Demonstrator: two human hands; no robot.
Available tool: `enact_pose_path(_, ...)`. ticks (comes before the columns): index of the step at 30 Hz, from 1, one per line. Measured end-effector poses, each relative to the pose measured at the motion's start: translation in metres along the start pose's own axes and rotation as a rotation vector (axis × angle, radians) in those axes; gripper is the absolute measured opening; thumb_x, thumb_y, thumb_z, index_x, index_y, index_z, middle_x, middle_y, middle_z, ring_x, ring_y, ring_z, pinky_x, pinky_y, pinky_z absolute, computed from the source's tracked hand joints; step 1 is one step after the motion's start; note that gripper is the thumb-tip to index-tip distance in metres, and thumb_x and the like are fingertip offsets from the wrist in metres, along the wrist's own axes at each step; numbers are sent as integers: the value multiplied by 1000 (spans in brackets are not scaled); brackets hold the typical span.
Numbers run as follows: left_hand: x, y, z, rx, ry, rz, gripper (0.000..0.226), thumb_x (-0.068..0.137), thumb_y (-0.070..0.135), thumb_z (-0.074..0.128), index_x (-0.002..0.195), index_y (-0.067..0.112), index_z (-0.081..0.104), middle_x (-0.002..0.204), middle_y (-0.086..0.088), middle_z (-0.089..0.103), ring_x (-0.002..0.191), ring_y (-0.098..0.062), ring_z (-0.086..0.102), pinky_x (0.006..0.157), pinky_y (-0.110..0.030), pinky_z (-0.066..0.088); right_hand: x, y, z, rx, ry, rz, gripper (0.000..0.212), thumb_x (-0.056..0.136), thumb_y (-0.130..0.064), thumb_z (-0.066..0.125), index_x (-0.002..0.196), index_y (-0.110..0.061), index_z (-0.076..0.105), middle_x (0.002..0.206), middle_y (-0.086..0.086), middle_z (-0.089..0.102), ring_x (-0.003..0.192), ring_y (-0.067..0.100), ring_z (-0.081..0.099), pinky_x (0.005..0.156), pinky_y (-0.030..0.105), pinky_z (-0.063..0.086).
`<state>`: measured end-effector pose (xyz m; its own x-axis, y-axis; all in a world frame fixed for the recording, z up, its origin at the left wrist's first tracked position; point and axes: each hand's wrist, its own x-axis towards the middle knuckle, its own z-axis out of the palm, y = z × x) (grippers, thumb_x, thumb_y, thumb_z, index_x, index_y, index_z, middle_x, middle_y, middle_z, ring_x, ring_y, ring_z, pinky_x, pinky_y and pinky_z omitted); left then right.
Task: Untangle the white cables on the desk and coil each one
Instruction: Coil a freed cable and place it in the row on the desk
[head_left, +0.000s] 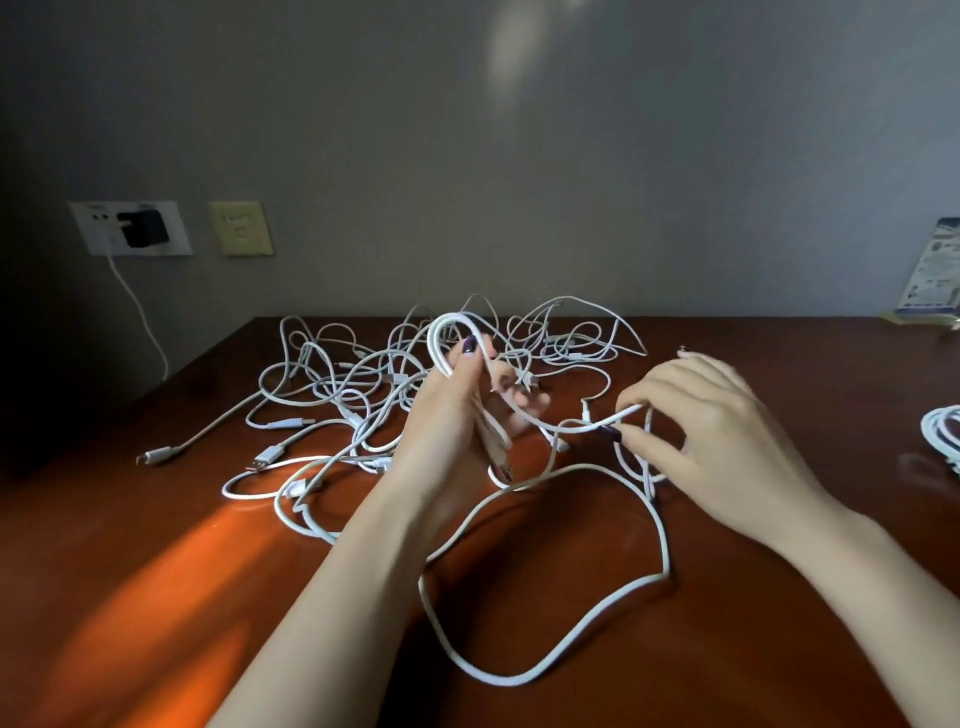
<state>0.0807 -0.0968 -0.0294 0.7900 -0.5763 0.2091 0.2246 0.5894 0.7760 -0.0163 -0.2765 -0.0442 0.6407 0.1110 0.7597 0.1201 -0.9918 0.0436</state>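
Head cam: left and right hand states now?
Left hand: grips a folded white cable loop.
Right hand: pinches a white cable strand at its fingertips.

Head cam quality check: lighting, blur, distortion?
Head view: dim overall, one warm orange light patch on the desk at lower left; right hand motion-blurred, left hand and the white cable it holds sharper; wide-angle stretch toward the bottom edge.

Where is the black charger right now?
The black charger is at the far left of the head view, plugged into the white wall socket, just left of the yellowish wall plate.
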Motion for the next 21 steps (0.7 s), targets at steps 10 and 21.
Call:
enact_pose_path(10,7,5,-17,-385,-27,-131,19,89,25,42,71,19,38,46,8,30,34,-4,30,41,-11,31,2,-33,4,49,27,-380,25,93,-22,54,74,-12,65,66,-2,51,65,18,49,87,34,48)
enact_pose_path(21,3,-2,-5,225,129,48,21,99,19,40,84,17,54,54,5,33,38,-5,27,37,-16,20,1,-25,-6,231,61,-140,30,96,-31,46,79,-13,62,67,-6,54,64,12,48,69,19,37)
